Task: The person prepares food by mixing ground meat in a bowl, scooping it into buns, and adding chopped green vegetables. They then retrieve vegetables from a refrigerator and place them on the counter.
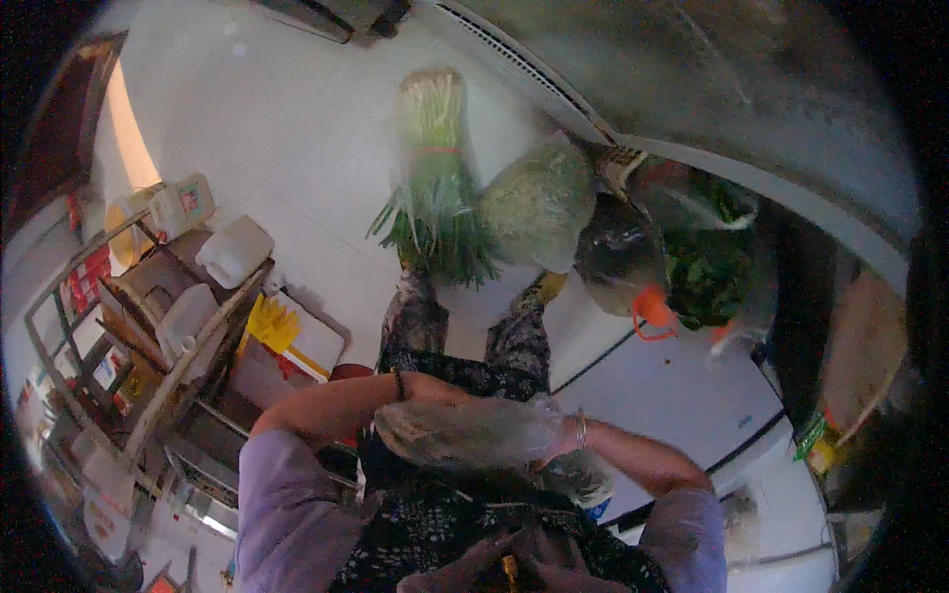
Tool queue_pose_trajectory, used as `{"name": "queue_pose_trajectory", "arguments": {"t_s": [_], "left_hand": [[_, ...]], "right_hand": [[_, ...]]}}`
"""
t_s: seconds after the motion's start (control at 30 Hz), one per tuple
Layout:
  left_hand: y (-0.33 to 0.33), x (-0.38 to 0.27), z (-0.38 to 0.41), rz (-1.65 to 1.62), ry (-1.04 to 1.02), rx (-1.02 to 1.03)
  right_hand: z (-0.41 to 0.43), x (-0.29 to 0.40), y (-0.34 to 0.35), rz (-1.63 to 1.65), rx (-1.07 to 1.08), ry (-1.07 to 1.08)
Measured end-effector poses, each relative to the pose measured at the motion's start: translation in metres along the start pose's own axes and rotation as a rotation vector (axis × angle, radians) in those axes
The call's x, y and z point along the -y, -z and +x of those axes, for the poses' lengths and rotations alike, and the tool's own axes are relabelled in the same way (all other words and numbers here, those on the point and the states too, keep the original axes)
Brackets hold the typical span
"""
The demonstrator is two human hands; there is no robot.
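Observation:
A bulky clear plastic bag (467, 437) with pale contents is held across the front of my body. My left hand (437, 388), with a dark band at the wrist, is at its far side, the fingers mostly hidden. At the right end, my right hand (566, 436) grips the bag, silver bangles on its wrist. Beneath that hand shows another clear bag (582, 478). Beyond my feet, a bunch of long green leafy stalks (437, 178) with white ends lies on the floor, bound by a red band. Beside it rests a bag of pale green vegetables (537, 207).
Farther right are a dark plastic bag (619, 252), a bag of leafy greens (712, 278) and an orange plastic item (654, 311). A white flat-topped unit (675, 415) stands at my right. Leftward, a metal rack (159, 400) holds plastic jugs (236, 250); yellow gloves (273, 324) lie near it.

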State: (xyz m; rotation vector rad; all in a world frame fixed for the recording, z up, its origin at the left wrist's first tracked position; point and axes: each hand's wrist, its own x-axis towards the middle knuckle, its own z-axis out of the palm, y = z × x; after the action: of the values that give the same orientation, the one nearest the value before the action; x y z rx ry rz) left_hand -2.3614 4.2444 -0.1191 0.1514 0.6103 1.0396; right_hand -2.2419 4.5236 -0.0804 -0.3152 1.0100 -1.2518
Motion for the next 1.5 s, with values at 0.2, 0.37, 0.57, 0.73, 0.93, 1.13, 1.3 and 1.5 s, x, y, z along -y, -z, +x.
{"name": "queue_pose_trajectory", "arguments": {"t_s": [0.2, 0.37, 0.57, 0.73, 0.93, 1.13, 1.3, 1.5], "left_hand": [[0.224, 0.104, 0.033, 0.323, 0.341, -0.887], [0.341, 0.188, 0.105, 0.558, 0.259, -1.341], [0.354, 0.22, 0.124, 0.83, -0.001, -1.274], [0.265, 0.075, 0.026, 0.716, -0.284, -1.298], [0.184, -0.004, -0.005, 0.865, -0.434, -1.316], [0.148, -0.049, 0.009, 0.381, -0.29, -1.327], [0.174, -0.042, 0.01, 0.33, -0.468, -1.314], [0.199, -0.05, -0.013, 0.174, -0.503, -1.498]], "right_hand": [[0.025, -0.005, 0.063, 0.147, 0.092, -0.525], [0.014, -0.04, 0.111, 0.144, -0.023, -0.628], [0.033, -0.067, 0.143, 0.102, -0.155, -0.605], [0.072, -0.066, 0.145, 0.06, -0.224, -0.467], [0.179, -0.056, 0.187, -0.188, -0.577, -0.186], [0.308, -0.039, 0.289, -0.409, -1.135, 0.058], [0.362, -0.011, 0.365, -0.569, -1.368, 0.14], [0.329, -0.118, 0.266, -0.188, -1.451, 0.325]]}}
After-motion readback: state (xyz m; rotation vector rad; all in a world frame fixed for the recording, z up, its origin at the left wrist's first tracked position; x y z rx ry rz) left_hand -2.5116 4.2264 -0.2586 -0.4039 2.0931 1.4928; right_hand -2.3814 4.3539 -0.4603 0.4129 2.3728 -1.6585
